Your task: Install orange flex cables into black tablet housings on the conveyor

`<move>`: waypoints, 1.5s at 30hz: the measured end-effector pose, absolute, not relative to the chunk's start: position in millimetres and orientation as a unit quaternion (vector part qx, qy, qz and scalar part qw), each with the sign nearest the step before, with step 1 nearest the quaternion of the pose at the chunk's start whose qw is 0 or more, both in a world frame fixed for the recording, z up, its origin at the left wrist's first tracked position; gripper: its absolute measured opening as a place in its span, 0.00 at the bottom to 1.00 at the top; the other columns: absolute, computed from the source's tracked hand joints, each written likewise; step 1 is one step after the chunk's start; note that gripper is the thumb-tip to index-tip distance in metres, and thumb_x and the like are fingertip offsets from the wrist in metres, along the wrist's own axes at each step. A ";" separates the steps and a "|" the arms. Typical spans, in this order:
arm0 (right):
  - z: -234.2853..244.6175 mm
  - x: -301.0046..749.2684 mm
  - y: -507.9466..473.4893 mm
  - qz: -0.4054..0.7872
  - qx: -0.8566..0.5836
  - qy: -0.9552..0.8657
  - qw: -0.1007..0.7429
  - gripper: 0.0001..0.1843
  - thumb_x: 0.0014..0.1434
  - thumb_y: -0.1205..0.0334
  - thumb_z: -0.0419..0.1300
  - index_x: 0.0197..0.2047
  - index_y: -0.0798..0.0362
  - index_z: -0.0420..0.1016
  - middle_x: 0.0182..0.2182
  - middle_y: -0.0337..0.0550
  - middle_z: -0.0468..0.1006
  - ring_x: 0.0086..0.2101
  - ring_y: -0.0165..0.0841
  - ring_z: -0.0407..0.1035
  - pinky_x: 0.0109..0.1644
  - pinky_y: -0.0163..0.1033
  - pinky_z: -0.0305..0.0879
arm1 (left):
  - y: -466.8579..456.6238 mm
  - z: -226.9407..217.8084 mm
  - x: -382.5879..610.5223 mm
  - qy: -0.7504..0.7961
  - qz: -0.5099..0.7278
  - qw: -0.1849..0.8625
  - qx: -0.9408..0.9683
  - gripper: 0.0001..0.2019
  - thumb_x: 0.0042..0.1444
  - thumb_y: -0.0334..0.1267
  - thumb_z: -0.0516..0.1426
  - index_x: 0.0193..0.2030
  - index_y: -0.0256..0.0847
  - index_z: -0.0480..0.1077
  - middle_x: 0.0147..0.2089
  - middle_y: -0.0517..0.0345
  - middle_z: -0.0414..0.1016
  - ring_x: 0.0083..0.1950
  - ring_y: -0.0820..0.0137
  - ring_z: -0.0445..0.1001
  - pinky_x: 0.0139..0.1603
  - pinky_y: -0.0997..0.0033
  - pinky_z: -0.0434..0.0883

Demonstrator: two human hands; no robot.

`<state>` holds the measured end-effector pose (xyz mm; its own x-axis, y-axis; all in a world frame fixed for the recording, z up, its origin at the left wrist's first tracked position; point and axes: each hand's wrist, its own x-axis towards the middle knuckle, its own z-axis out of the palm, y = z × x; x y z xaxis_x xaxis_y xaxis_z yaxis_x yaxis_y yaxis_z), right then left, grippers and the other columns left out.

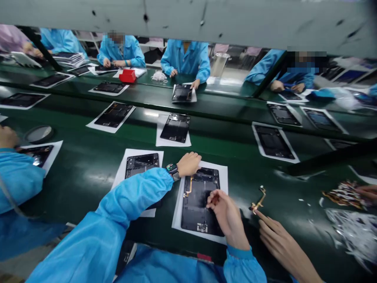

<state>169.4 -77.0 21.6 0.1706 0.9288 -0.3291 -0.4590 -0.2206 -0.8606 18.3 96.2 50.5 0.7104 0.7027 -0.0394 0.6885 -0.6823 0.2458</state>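
Nearest: blue sleeves, then right hand [225,216] resting on right edge of open tablet back [200,204], fingers curled loosely, thumb and forefinger pinched near panel middle; whether anything tiny sits in that pinch, cannot tell. Another person's hand [279,241] enters from lower right, fingertips touching a loose gold flex cable [258,198] on the green belt [265,173], just beside the tablet. Left hand [188,163], smartwatch on wrist, closed into a fist and pressing tablet's top-left corner.

Tablet lies on white sheet [176,212]; long axis runs near-to-far, top end pointing away, tilted slightly right. Fitted gold flex [188,188] sits at upper left inside.

Judged: keep left fist steady as anchor, press w/ fingertip only, avoid creasing flex. Farther: 2 more tablets, then workers opposite.
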 end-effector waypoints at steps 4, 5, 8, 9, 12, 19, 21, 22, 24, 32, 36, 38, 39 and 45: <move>18.7 193.2 -114.8 0.529 -0.586 -0.270 0.551 0.19 0.57 0.45 0.63 0.28 0.52 0.68 0.21 0.34 0.63 0.19 0.27 0.55 0.22 0.34 0.57 | 118.9 35.0 44.4 0.348 -0.016 0.135 0.928 0.04 0.59 0.34 0.57 0.37 0.37 0.73 0.38 0.50 0.76 0.43 0.63 0.75 0.42 0.70 0.69; 15.1 204.4 -125.9 0.466 -0.634 -0.301 0.539 0.19 0.57 0.45 0.63 0.29 0.52 0.69 0.20 0.33 0.61 0.19 0.27 0.53 0.22 0.34 0.56 | 122.4 31.5 45.2 0.335 -0.022 0.132 0.933 0.04 0.59 0.33 0.56 0.36 0.38 0.73 0.38 0.52 0.76 0.42 0.64 0.75 0.41 0.71 0.69; 1.0 243.3 -153.0 0.210 -0.754 -0.385 0.489 0.18 0.58 0.44 0.62 0.38 0.52 0.73 0.23 0.33 0.61 0.22 0.29 0.57 0.26 0.35 0.58 | 145.5 28.7 47.1 0.313 -0.025 0.102 0.944 0.06 0.58 0.29 0.55 0.40 0.37 0.71 0.43 0.50 0.75 0.46 0.64 0.74 0.44 0.70 0.68; -3.5 255.4 -157.8 0.139 -0.774 -0.410 0.462 0.19 0.60 0.44 0.61 0.41 0.53 0.74 0.24 0.35 0.62 0.23 0.30 0.59 0.28 0.35 0.59 | 160.2 30.9 50.9 0.316 -0.021 0.087 0.945 0.07 0.58 0.27 0.54 0.41 0.36 0.71 0.44 0.49 0.74 0.47 0.63 0.73 0.46 0.69 0.68; -14.4 281.3 -157.1 0.023 -0.785 -0.487 0.383 0.20 0.65 0.45 0.55 0.47 0.52 0.75 0.29 0.40 0.68 0.27 0.32 0.65 0.31 0.36 0.61 | 224.6 44.8 77.4 0.348 0.002 0.040 0.937 0.10 0.58 0.24 0.52 0.45 0.32 0.70 0.47 0.44 0.72 0.51 0.60 0.71 0.51 0.64 0.67; -36.1 291.6 -138.9 -0.093 -0.779 -0.538 0.307 0.20 0.70 0.49 0.50 0.46 0.52 0.77 0.29 0.40 0.72 0.25 0.29 0.69 0.26 0.33 0.59 | 350.0 77.9 143.8 0.435 0.032 -0.055 0.898 0.16 0.64 0.43 0.56 0.54 0.36 0.68 0.55 0.49 0.69 0.55 0.61 0.70 0.56 0.52 0.69; -39.8 291.4 -139.9 -0.106 -0.780 -0.535 0.307 0.20 0.70 0.50 0.49 0.45 0.52 0.77 0.28 0.40 0.72 0.24 0.28 0.69 0.25 0.33 0.59 | 359.9 78.5 142.1 0.449 0.016 -0.066 0.891 0.17 0.64 0.43 0.56 0.56 0.36 0.67 0.55 0.48 0.69 0.54 0.62 0.71 0.54 0.53 0.71; -40.2 291.6 -140.7 -0.111 -0.779 -0.531 0.313 0.19 0.70 0.50 0.49 0.45 0.52 0.77 0.29 0.40 0.73 0.24 0.28 0.69 0.26 0.32 0.59 | 361.2 78.3 136.0 0.452 0.005 -0.068 0.890 0.17 0.64 0.43 0.56 0.56 0.36 0.67 0.55 0.48 0.69 0.53 0.62 0.71 0.54 0.53 0.71; -37.8 292.2 -141.6 -0.118 -0.773 -0.522 0.341 0.19 0.70 0.51 0.50 0.45 0.53 0.77 0.31 0.41 0.75 0.27 0.29 0.70 0.29 0.32 0.62 | 356.3 79.4 111.5 0.449 -0.025 -0.067 0.890 0.16 0.65 0.43 0.56 0.55 0.36 0.67 0.55 0.48 0.69 0.54 0.62 0.71 0.54 0.53 0.71; -10.7 291.9 -138.5 -0.159 -0.770 -0.421 0.452 0.14 0.64 0.52 0.59 0.38 0.55 0.77 0.31 0.45 0.77 0.25 0.32 0.67 0.33 0.37 0.63 | 244.6 77.2 -60.3 0.422 -0.172 -0.037 0.889 0.13 0.48 0.34 0.64 0.42 0.35 0.72 0.47 0.46 0.73 0.49 0.59 0.72 0.49 0.65 0.69; -7.6 286.4 -139.7 -0.137 -0.781 -0.376 0.480 0.18 0.61 0.47 0.60 0.36 0.54 0.79 0.24 0.42 0.74 0.21 0.31 0.64 0.29 0.37 0.62 | 214.4 60.6 -85.3 0.429 -0.166 -0.049 0.887 0.11 0.56 0.25 0.54 0.46 0.33 0.68 0.51 0.40 0.69 0.53 0.57 0.69 0.52 0.61 0.67; -9.1 283.7 -142.9 -0.113 -0.786 -0.350 0.498 0.21 0.60 0.44 0.60 0.38 0.55 0.80 0.23 0.42 0.74 0.20 0.32 0.64 0.27 0.37 0.61 | 212.0 58.2 -85.0 0.429 -0.159 -0.049 0.888 0.12 0.57 0.23 0.50 0.47 0.32 0.67 0.51 0.40 0.69 0.53 0.58 0.68 0.53 0.61 0.67; -9.7 282.5 -145.2 -0.099 -0.785 -0.338 0.509 0.22 0.60 0.43 0.60 0.39 0.55 0.80 0.24 0.43 0.75 0.21 0.33 0.65 0.27 0.37 0.62 | 211.7 59.2 -84.2 0.428 -0.157 -0.048 0.889 0.12 0.57 0.22 0.50 0.46 0.32 0.67 0.50 0.40 0.69 0.52 0.59 0.69 0.52 0.62 0.67; 1.6 273.7 -167.2 -0.011 -0.789 -0.239 0.566 0.27 0.58 0.41 0.61 0.46 0.58 0.79 0.33 0.51 0.79 0.29 0.40 0.71 0.32 0.40 0.68 | 203.6 91.9 -79.9 0.417 -0.137 -0.052 0.897 0.08 0.58 0.23 0.50 0.43 0.32 0.66 0.46 0.43 0.69 0.47 0.61 0.71 0.48 0.65 0.68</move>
